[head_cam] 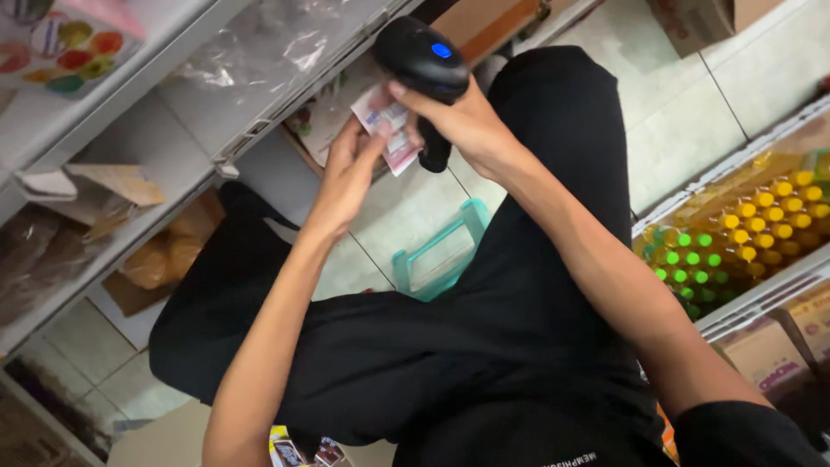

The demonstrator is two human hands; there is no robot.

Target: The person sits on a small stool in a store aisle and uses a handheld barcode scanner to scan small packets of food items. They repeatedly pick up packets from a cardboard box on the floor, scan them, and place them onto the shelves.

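Note:
My right hand (pixel 462 121) grips a black handheld barcode scanner (pixel 424 60) with a blue light on its head. Under the scanner's head, my left hand (pixel 346 169) holds up a small pink-and-white packet (pixel 391 130). Both hands meet above my black-trousered legs, close to the edge of a shelf (pixel 259 130). The scanner's handle shows below my right fingers.
White metal shelves (pixel 130 225) at left hold bags, cardboard and wrapped goods. A teal plastic stool (pixel 437 251) stands on the tiled floor between my legs. At right, a low shelf holds oil bottles (pixel 743 233) with yellow and green caps, and cardboard boxes (pixel 778 355).

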